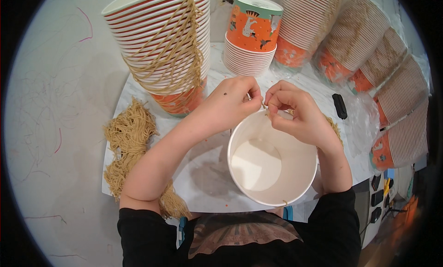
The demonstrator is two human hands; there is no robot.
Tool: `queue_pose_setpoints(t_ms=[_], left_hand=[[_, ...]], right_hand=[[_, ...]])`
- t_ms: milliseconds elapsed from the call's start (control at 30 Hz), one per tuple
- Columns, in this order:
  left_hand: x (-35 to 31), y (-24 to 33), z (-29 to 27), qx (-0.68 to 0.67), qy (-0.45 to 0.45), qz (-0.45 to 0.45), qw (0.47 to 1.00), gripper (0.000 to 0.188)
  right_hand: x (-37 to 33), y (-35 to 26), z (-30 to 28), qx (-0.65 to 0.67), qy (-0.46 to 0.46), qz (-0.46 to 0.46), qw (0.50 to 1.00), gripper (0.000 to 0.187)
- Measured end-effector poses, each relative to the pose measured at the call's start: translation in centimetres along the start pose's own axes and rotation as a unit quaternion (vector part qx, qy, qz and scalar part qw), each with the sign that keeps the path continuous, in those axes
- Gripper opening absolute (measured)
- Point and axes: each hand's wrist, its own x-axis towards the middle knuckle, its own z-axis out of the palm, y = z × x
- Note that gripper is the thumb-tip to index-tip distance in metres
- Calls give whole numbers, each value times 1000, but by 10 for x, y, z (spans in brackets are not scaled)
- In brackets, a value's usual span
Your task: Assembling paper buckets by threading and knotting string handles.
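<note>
A white paper bucket [295, 170] stands before me with its mouth tilted toward me, white inside. At its far rim my left hand [237, 98] and my right hand [295, 110] meet, thumbs and fingers pinched close together. A short piece of tan cord [264, 104] shows between the fingertips, at the rim; its ends are hidden by my fingers. On the near rim a small bit of tan cord [284, 202] also shows. Left of my left forearm lies a loose bundle of tan cords [131, 133], which passes partly under the arm.
A tall stack of nested buckets [157, 45], draped with tan cords, rises at the back left. Behind my hands an orange patterned bucket [254, 29] sits upside down on a shorter stack. Bagged bucket stacks [355, 36] line the right side, near a small black object [339, 106].
</note>
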Motion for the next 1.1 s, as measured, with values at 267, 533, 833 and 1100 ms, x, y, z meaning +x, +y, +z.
queue_pose_setpoints(t_ms=[267,533,833,1100], left_hand=[[2,-4,-8,-138,-95,-118,979,16],[4,-3,-6,-158,-80,-125,976,15],[2,0,-19,-233,-90,-141,958,19],[1,-2,-10,-147,-83,-108,980,17]], right_hand=[[7,3,-3,169,-2,212,962,25],[17,18,-1,162,-23,246,955,19],[17,30,2,276,-35,220,935,7],[18,35,7,326,-52,241,913,8]])
